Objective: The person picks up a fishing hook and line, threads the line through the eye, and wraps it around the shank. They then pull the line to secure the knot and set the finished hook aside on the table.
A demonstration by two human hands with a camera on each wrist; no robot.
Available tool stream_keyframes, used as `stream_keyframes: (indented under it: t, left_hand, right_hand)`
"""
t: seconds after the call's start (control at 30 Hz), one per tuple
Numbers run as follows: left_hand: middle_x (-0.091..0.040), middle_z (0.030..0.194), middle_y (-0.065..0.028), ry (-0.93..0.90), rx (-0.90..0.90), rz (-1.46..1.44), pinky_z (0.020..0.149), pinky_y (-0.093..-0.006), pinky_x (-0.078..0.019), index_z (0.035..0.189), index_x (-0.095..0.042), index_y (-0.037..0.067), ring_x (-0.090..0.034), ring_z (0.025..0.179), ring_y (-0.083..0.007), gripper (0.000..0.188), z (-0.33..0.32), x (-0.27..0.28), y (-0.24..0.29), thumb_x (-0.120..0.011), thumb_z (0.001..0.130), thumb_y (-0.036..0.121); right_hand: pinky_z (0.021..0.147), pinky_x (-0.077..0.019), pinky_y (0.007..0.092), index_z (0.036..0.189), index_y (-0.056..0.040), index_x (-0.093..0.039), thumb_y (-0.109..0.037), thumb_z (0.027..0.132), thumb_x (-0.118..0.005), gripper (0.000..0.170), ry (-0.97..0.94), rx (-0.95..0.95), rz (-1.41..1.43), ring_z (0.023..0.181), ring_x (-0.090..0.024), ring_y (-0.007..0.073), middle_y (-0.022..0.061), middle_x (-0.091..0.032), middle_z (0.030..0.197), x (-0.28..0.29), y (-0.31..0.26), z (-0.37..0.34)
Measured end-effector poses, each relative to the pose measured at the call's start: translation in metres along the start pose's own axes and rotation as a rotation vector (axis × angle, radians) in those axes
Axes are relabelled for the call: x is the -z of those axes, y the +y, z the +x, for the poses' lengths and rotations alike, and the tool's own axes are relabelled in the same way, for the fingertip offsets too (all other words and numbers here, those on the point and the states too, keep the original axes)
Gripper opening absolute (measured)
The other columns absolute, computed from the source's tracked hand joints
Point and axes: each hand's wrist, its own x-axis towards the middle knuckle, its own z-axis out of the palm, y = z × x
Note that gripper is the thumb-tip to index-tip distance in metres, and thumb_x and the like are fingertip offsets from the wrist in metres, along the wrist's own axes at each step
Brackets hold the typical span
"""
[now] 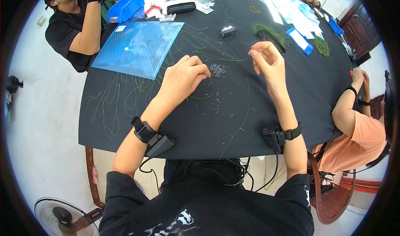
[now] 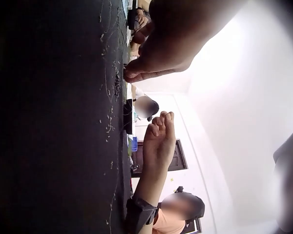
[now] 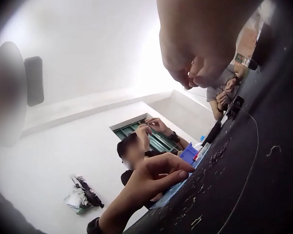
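My right hand (image 1: 270,65) is raised over the table, pinching a thin green line between thumb and forefinger. In the right wrist view, the line runs out from the fingertips of this hand (image 3: 200,53). My left hand (image 1: 185,75) reaches down to the tabletop, its thumb and forefinger tips close together at the left edge of a pile of tiny dark grey pieces (image 1: 217,70). In the left wrist view these fingertips (image 2: 131,73) are right beside the pile (image 2: 117,85). I cannot tell whether anything is between them. A loose line (image 1: 212,90) curves below the left fingertips.
Short green clippings (image 1: 216,104) lie scattered on the black tablecloth (image 1: 187,127). Left of my hands is a blue translucent board (image 1: 139,48) with tangled lines (image 1: 116,98) around it. A small black object (image 1: 227,31) and green line bundles (image 1: 321,46) lie farther off. Other people sit around the table.
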Motion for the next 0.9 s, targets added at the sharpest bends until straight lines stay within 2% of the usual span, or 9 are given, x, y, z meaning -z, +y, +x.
stream_keyframes:
  t: [0.23, 0.33, 0.53, 0.73, 0.83, 0.9]
  left_hand:
    - [-0.057, 0.08, 0.0019, 0.103, 0.082, -0.099, 0.065, -0.0302, -0.0493, 0.076, -0.064, 0.013, -0.057, 0.08, -0.0174, 0.001, -0.001, 0.003, 0.0, -0.064, 0.076, 0.012]
    - [-0.058, 0.081, 0.0015, 0.052, 0.115, -0.077, 0.066, -0.03, -0.0491, 0.08, -0.067, 0.013, -0.057, 0.08, -0.0176, 0.004, -0.002, 0.004, -0.002, -0.064, 0.077, 0.013]
    - [-0.059, 0.084, -0.0006, 0.003, 0.102, 0.013, 0.069, -0.0305, -0.0478, 0.092, -0.07, 0.017, -0.057, 0.082, -0.0173, 0.016, -0.004, 0.001, -0.003, -0.066, 0.077, 0.014]
    - [-0.055, 0.081, 0.0018, -0.026, 0.001, 0.021, 0.064, -0.0302, -0.0495, 0.088, -0.071, 0.016, -0.055, 0.081, -0.0167, 0.013, -0.004, -0.006, -0.001, -0.067, 0.075, 0.016]
    - [-0.056, 0.084, 0.001, -0.097, 0.001, 0.054, 0.07, -0.0313, -0.0482, 0.091, -0.07, 0.018, -0.055, 0.084, -0.0177, 0.018, -0.005, -0.008, 0.001, -0.068, 0.074, 0.015]
    - [-0.056, 0.084, 0.0012, -0.069, -0.017, 0.017, 0.07, -0.0304, -0.0483, 0.089, -0.069, 0.017, -0.054, 0.085, -0.0175, 0.015, -0.003, -0.005, 0.001, -0.068, 0.073, 0.015]
  right_hand:
    - [0.048, -0.0354, 0.0174, 0.096, -0.003, -0.056, -0.011, 0.086, -0.059, 0.013, -0.067, -0.015, -0.028, 0.064, -0.048, 0.0037, 0.002, -0.058, 0.082, -0.004, 0.001, -0.002]
    - [0.049, -0.0353, 0.0172, 0.096, -0.0032, -0.057, -0.012, 0.086, -0.059, 0.013, -0.135, -0.036, -0.055, 0.064, -0.047, 0.0032, 0.001, -0.058, 0.08, -0.004, 0.001, -0.003]
    - [0.045, -0.0362, 0.0173, 0.096, -0.005, -0.058, -0.014, 0.085, -0.059, 0.015, -0.203, -0.001, -0.118, 0.055, -0.048, 0.0032, -0.0002, -0.059, 0.074, -0.008, 0.004, -0.005]
    - [0.046, -0.0373, 0.0175, 0.095, -0.0049, -0.059, -0.014, 0.084, -0.059, 0.014, -0.196, -0.005, -0.137, 0.056, -0.049, 0.003, -0.0005, -0.059, 0.075, -0.008, 0.002, -0.005]
    - [0.046, -0.0379, 0.0178, 0.095, -0.0051, -0.059, -0.014, 0.084, -0.059, 0.014, -0.195, 0.001, -0.153, 0.057, -0.05, 0.003, -0.0011, -0.06, 0.076, -0.009, 0.001, -0.006]
    - [0.046, -0.0383, 0.018, 0.095, -0.0053, -0.059, -0.014, 0.084, -0.059, 0.014, -0.195, 0.008, -0.163, 0.057, -0.05, 0.0031, -0.0013, -0.06, 0.077, -0.009, 0.003, -0.005]
